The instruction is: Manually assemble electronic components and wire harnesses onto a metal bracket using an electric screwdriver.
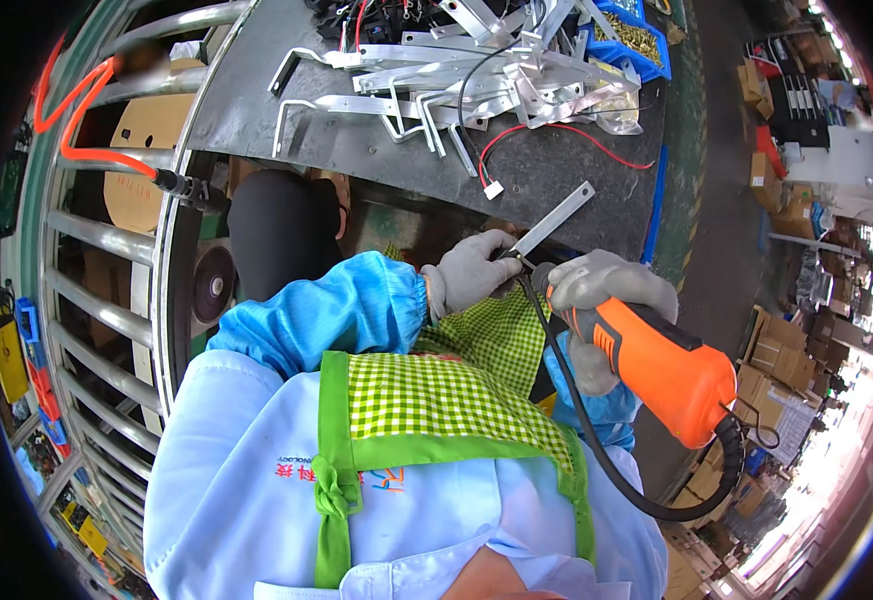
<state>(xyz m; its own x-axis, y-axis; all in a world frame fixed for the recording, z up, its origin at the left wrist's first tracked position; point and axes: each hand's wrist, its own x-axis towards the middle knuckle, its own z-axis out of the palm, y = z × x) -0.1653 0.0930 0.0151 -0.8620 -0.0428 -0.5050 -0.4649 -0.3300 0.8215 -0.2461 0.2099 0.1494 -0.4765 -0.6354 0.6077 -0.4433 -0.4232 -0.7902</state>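
Observation:
My left hand (pixel 471 270), in a grey glove, pinches the lower end of a flat metal bracket (pixel 554 220) near the table's front edge. The bracket slants up to the right, with a hole at its far end. My right hand (pixel 611 290), gloved too, is wrapped round the front of an orange electric screwdriver (pixel 661 375). Its nose points left at the bracket's held end. Whether its tip touches a screw there is hidden by the fingers. A thin black cable (pixel 536 300) passes close to both hands.
Bent metal brackets (pixel 496 85) lie piled on the dark table (pixel 356 140). A red wire (pixel 586 130) with a white connector (pixel 493 189) lies before them. Blue bins (pixel 646 65) hold brass-coloured screws. Metal rails (pixel 106 235) stand at left. The screwdriver's thick black cord (pixel 676 512) loops by my right side.

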